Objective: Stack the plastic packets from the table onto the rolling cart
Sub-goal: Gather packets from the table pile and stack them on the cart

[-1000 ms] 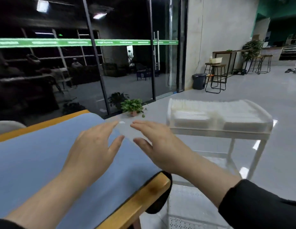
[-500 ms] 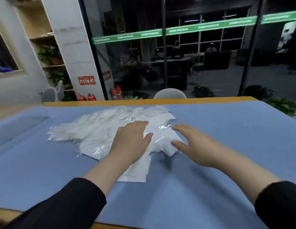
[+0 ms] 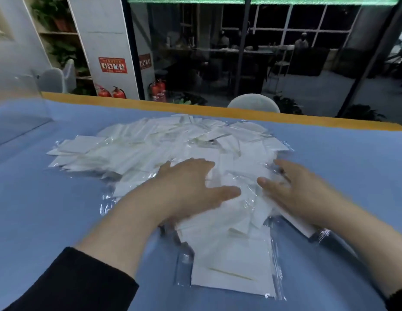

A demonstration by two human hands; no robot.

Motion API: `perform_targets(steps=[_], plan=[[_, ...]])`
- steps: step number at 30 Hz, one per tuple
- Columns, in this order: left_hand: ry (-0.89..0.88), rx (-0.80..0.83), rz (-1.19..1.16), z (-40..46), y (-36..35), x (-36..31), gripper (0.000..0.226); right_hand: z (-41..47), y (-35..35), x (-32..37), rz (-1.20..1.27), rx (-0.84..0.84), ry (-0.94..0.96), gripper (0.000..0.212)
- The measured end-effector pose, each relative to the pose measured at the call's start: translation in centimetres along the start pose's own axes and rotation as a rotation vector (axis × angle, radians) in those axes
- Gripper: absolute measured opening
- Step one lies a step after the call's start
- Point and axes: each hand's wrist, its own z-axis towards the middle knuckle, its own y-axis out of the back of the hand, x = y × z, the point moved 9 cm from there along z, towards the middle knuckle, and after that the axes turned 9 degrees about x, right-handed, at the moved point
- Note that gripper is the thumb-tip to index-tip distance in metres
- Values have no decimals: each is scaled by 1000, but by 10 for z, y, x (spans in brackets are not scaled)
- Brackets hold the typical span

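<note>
A loose heap of white plastic packets (image 3: 150,149) lies spread across the blue-covered table (image 3: 38,209). My left hand (image 3: 191,187) rests flat on the near middle of the heap, fingers straight and pointing right. On the heap's right side my right hand (image 3: 292,189) lies with fingers spread, its fingertips partly under crinkled clear plastic. One larger flat packet (image 3: 231,265) sits nearest to me, below both hands. The rolling cart is out of view.
The table's wooden far edge (image 3: 218,111) runs across the view. Behind it stand a grey chair back (image 3: 254,104), glass walls, red fire extinguishers (image 3: 110,92) and a plant shelf. A clear panel (image 3: 18,108) stands at the table's left.
The view turned from the cart to the table and then came closer to the heap. Both hands moved forward onto the packets and now lie on them.
</note>
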Motion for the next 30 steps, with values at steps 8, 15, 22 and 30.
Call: perform_targets(steps=[8,15,22,30], plan=[[-98,34,218,-10,-8,-15,57,-15,-8,23,-20,37,66,98],[-110,22,278,-7,-11,-28,74,-12,-5,21,33,3,53,77],[-131,-126,5,-16,8,-34,91,-27,38,34,274,-270,218,52],[-359,-389,175,-24,33,-124,102,-48,36,31,987,228,415,35]])
